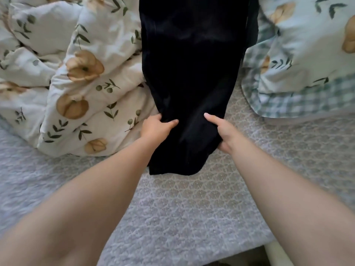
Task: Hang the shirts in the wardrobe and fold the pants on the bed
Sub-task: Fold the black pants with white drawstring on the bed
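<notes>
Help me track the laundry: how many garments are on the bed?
1: black pants between floral duvet and pillow, near end gripped by left hand and right hand. Others may be hidden under bedding.

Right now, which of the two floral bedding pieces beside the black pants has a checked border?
The pale blue pillow right of the black pants; its edge is green plaid. The crumpled cream duvet on the left has none.

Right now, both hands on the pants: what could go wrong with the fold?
1. The pants lie against the bunched duvet; lifting them may snag there and skew the fold.
2. The left hand and right hand grip only the side edges, so the middle may sag and crease.
</notes>
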{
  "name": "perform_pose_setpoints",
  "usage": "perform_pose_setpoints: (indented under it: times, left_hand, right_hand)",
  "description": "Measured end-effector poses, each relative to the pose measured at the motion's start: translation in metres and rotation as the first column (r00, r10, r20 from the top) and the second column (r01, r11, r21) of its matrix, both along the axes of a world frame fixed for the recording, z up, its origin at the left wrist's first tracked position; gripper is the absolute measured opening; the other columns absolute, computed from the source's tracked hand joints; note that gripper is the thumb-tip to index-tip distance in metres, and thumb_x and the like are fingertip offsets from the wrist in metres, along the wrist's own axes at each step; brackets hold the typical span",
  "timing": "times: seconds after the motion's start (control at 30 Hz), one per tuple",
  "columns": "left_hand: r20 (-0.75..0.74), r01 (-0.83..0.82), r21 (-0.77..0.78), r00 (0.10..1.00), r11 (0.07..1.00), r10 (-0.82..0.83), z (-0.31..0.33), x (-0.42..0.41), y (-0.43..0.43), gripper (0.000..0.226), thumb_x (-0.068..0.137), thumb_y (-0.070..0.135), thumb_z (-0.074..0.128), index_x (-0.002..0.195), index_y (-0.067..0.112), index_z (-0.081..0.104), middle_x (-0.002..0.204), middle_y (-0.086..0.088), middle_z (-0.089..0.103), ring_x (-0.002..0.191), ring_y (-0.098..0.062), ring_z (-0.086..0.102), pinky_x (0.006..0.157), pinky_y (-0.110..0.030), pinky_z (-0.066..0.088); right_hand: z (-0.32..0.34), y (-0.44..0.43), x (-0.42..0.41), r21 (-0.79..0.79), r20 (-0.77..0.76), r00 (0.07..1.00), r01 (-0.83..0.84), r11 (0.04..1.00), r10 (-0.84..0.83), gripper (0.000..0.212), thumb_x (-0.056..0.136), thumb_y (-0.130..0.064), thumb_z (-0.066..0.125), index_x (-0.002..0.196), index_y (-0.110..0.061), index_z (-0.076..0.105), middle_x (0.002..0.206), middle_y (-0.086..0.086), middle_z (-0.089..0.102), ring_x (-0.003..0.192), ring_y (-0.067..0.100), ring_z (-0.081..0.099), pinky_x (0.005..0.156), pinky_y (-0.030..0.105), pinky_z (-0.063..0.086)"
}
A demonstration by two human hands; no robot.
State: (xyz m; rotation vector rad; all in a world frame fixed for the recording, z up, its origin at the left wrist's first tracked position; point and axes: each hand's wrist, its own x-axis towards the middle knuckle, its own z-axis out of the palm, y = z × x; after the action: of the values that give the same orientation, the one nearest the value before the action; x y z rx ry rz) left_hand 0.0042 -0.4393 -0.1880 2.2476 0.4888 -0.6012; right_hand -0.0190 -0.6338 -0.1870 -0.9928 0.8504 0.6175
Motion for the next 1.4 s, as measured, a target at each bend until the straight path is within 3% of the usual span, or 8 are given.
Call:
perform_pose_setpoints:
  times: [0.1, 0.3, 0.5, 0.63, 0.77, 1.07, 1.2, 1.4]
  left_hand:
    - [0.096, 0.075, 0.106, 0.992, 0.992, -0.085, 0.004, -0.014, -0.001, 0.054, 0.080, 0.051, 0.065, 0.117, 0.010, 0.064, 0.120, -0.001, 0.051, 0.115, -0.020, 0.048, 0.095, -0.035, 0.044]
    - [-0.125, -0.101, -0.360, 0.990, 0.928, 0.059, 0.037, -0.078, -0.003, 0.027, 0.085, 0.033, 0.067, 0.110, 0.025, 0.062, 0.091, 0.019, 0.064, 0.086, -0.001, 0.061, 0.064, -0.011, 0.045]
    - [-0.504, -0.487, -0.678, 0.853, 0.550, 0.133, 0.060, -0.124, 0.008, 0.033, 0.082, 0.037, 0.067, 0.108, 0.017, 0.066, 0.105, -0.004, 0.072, 0.095, -0.020, 0.069, 0.068, -0.029, 0.057]
    - [-0.380, -0.239, -0.312, 0.919, 0.920, 0.110, 0.027, -0.163, 0.006, 0.023, 0.091, 0.025, 0.063, 0.110, 0.014, 0.060, 0.107, -0.005, 0.067, 0.095, -0.022, 0.066, 0.083, -0.037, 0.055]
    - [-0.262, -0.247, -0.006, 0.936, 0.969, 0.237, 0.004, -0.186, 0.005, 0.018, 0.092, 0.032, 0.059, 0.104, 0.024, 0.049, 0.095, 0.005, 0.059, 0.075, -0.013, 0.059, 0.057, -0.027, 0.045]
    - [-0.088, -0.242, 0.093, 0.964, 0.966, 0.250, -0.004, -0.185, -0.032, 0.051, 0.078, 0.052, 0.069, 0.114, 0.018, 0.057, 0.116, 0.005, 0.047, 0.085, -0.007, 0.051, 0.065, -0.021, 0.043]
    - [-0.173, -0.051, 0.422, 0.976, 0.905, 0.136, -0.002, -0.183, -0.046, 0.064, 0.076, 0.058, 0.066, 0.122, 0.018, 0.048, 0.129, -0.002, 0.037, 0.121, -0.021, 0.036, 0.093, -0.039, 0.041]
    - [-0.175, 0.146, 0.497, 0.982, 0.855, -0.065, -0.001, -0.172, -0.042, 0.034, 0.091, 0.037, 0.044, 0.113, 0.018, 0.062, 0.128, 0.000, 0.044, 0.114, -0.020, 0.041, 0.089, -0.035, 0.034]
  right_hand:
    - [0.004, -0.003, -0.017, -0.049, -0.011, 1.000, 0.023, 0.999, -0.024, 0.039, 0.080, -0.020, 0.069, 0.116, -0.005, 0.062, 0.105, 0.014, 0.070, 0.092, 0.027, 0.069, 0.070, 0.034, 0.057]
    - [0.037, -0.029, -0.055, -0.123, 0.016, 0.998, -0.060, 0.991, 0.062, 0.040, 0.080, -0.020, 0.068, 0.118, -0.008, 0.060, 0.111, 0.009, 0.068, 0.097, 0.022, 0.067, 0.077, 0.031, 0.055]
    - [0.073, -0.076, -0.087, -0.182, 0.258, 0.922, -0.247, 0.952, 0.289, 0.043, 0.068, -0.029, 0.076, 0.108, -0.014, 0.066, 0.109, 0.001, 0.070, 0.098, 0.015, 0.068, 0.075, 0.021, 0.054]
    - [0.034, -0.085, -0.126, -0.698, -0.116, 0.870, -0.415, 0.584, 0.480, 0.035, 0.075, -0.034, 0.076, 0.103, -0.018, 0.063, 0.100, -0.003, 0.066, 0.093, 0.018, 0.062, 0.083, 0.033, 0.049]
    - [0.003, -0.087, -0.157, -0.734, -0.419, 0.746, -0.614, 0.290, 0.517, 0.030, 0.082, -0.044, 0.065, 0.072, -0.018, 0.052, 0.073, -0.001, 0.055, 0.077, 0.024, 0.056, 0.059, 0.030, 0.037]
    - [-0.001, -0.071, -0.173, -0.830, -0.171, 0.897, -0.353, 0.431, 0.407, 0.025, 0.089, -0.032, 0.060, 0.107, -0.017, 0.054, 0.097, -0.005, 0.053, 0.086, 0.014, 0.050, 0.072, 0.026, 0.036]
    - [0.001, -0.071, -0.165, -0.797, -0.196, 0.925, -0.344, 0.496, 0.327, 0.022, 0.092, -0.040, 0.054, 0.098, -0.020, 0.048, 0.091, -0.007, 0.052, 0.081, 0.014, 0.049, 0.068, 0.028, 0.035]
    - [0.001, -0.072, -0.152, -0.757, -0.288, 0.925, -0.379, 0.532, 0.249, 0.029, 0.092, -0.035, 0.055, 0.069, -0.019, 0.050, 0.069, -0.006, 0.048, 0.074, 0.018, 0.049, 0.063, 0.028, 0.037]
